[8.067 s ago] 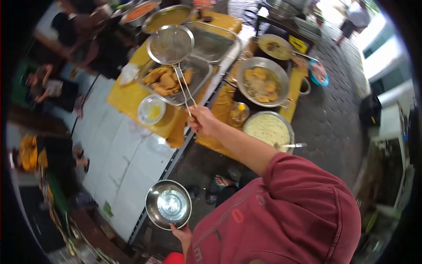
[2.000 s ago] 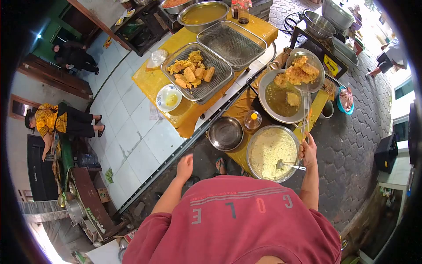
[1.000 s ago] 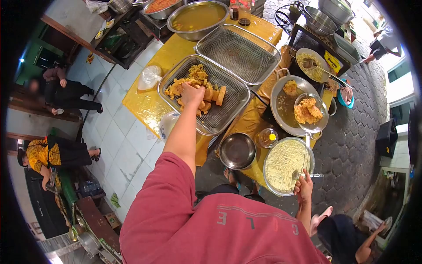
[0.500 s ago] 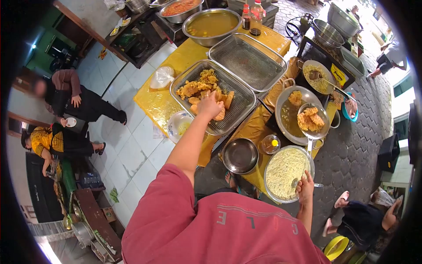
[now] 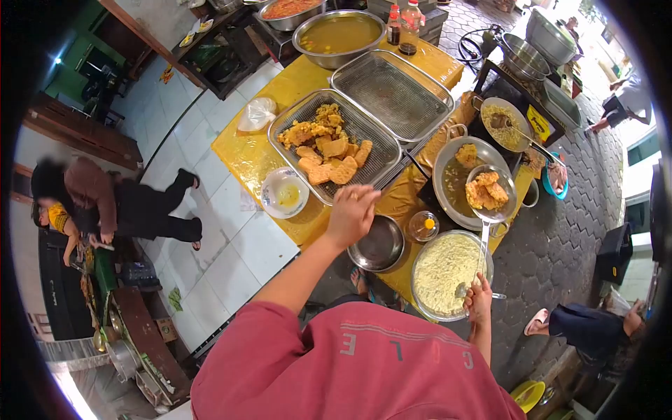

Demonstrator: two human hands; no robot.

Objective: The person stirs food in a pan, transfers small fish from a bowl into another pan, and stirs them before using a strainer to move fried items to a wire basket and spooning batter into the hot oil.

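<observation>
My right hand grips the handle of a skimmer, whose bowl is held over a wok of oil. Several battered, fried pieces lie in the skimmer, and another fried piece is at the wok's far side. My left hand hovers just off the near corner of a mesh basket, fingers loosely bent and apart, holding nothing that I can see. Golden fried pieces and crumbly fried bits fill part of that basket.
Around my hands are a tub of pale flour, a metal bowl, a yellow-capped bottle and a patterned bowl. Beyond stand a second mesh basket, a basin of yellow liquid and a smaller pan. People stand on both sides.
My left hand has left the fried pieces in the basket and drawn back toward me, past its near edge. The right hand still holds the loaded skimmer over the wok.
</observation>
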